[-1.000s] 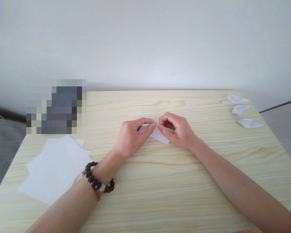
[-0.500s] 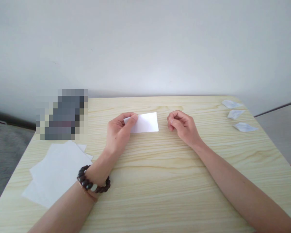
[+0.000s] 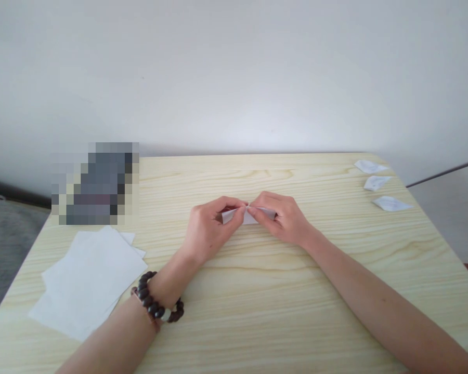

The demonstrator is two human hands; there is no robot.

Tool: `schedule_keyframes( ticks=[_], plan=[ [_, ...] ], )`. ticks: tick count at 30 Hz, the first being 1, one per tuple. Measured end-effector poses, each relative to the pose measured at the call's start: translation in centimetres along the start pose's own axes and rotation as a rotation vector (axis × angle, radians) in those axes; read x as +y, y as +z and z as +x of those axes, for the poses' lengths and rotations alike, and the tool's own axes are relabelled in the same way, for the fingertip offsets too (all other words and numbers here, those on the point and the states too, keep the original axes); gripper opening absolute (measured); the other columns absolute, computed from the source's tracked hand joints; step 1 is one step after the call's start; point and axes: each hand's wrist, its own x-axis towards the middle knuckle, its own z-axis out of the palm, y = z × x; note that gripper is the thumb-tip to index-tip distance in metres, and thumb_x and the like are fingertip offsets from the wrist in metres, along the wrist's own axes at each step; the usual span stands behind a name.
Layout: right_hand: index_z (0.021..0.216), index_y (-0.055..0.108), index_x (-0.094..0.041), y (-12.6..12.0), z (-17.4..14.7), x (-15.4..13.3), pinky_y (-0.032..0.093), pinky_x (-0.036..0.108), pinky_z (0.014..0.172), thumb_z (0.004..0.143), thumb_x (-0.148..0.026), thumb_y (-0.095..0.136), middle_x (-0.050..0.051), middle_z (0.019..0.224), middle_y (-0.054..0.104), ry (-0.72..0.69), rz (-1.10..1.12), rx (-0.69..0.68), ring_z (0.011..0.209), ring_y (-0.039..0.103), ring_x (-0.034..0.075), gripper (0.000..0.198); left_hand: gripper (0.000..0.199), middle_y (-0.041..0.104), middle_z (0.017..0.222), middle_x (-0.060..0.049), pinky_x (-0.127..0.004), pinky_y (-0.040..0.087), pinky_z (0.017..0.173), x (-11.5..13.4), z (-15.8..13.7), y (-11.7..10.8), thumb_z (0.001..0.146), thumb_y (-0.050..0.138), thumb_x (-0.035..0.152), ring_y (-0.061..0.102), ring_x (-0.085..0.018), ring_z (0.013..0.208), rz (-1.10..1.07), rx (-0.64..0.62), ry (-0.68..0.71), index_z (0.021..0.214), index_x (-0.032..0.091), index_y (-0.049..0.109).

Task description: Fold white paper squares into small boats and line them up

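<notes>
A small folded piece of white paper (image 3: pixel 251 218) is held above the middle of the table between my two hands. My left hand (image 3: pixel 212 223) pinches its upper edge near the centre with thumb and forefinger. Close beside it, my right hand (image 3: pixel 283 215) pinches the same edge, the two sets of fingertips almost touching. Fingers cover much of the paper, so its folds are mostly hidden. A dark bead bracelet (image 3: pixel 150 301) circles my left wrist.
Loose white sheets (image 3: pixel 93 280) lie overlapped on the left of the wooden table (image 3: pixel 257 311). Behind them is a dark pixelated object (image 3: pixel 101 182). Three small folded paper pieces (image 3: pixel 392 203) sit along the right edge. A pale wall (image 3: pixel 234 78) rises behind the table.
My right hand has moved left and taken hold of the paper, which only my left hand held before. The paper now shows as a narrower strip, its upper edge pinched at the centre.
</notes>
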Motion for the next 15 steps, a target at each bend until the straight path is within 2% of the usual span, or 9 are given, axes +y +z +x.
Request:
schedule_keyframes(
  ticks=[3,9,15],
  plan=[
    [0.083,0.064,-0.018,0.0,-0.1,0.0,0.043,0.025,0.064,0.092,-0.022,0.051,0.003,0.075,0.064,-0.063,-0.059,0.017,0.068,0.058,0.013,0.016,0.013,0.075,0.085,-0.004,-0.022,0.048,0.061,0.1,0.0,0.0,0.080,0.062,0.025,0.065,-0.014,0.070,0.070,0.021,0.028,0.082,0.016,0.071],
    [0.075,0.062,-0.018,-0.3,-0.1,-0.3,0.041,0.024,0.057,0.090,-0.019,0.052,0.001,0.067,0.061,-0.088,-0.083,0.108,0.061,0.056,0.012,0.018,0.015,0.075,0.083,-0.002,-0.022,0.051,0.071,-0.9,0.4,-0.4,0.079,0.061,0.024,0.068,-0.014,0.075,0.186,0.059,0.111,0.084,0.018,0.073],
    [0.065,0.057,-0.018,-0.8,-0.2,-0.1,0.036,0.023,0.052,0.087,-0.020,0.056,-0.002,0.058,0.054,0.060,-0.001,0.321,0.053,0.049,0.009,0.022,0.019,0.076,0.089,0.001,-0.023,0.053,0.078,-2.1,1.5,-1.5,0.084,0.057,0.030,0.069,-0.015,0.081,0.064,0.130,-0.117,0.086,0.022,0.074]
  ],
)
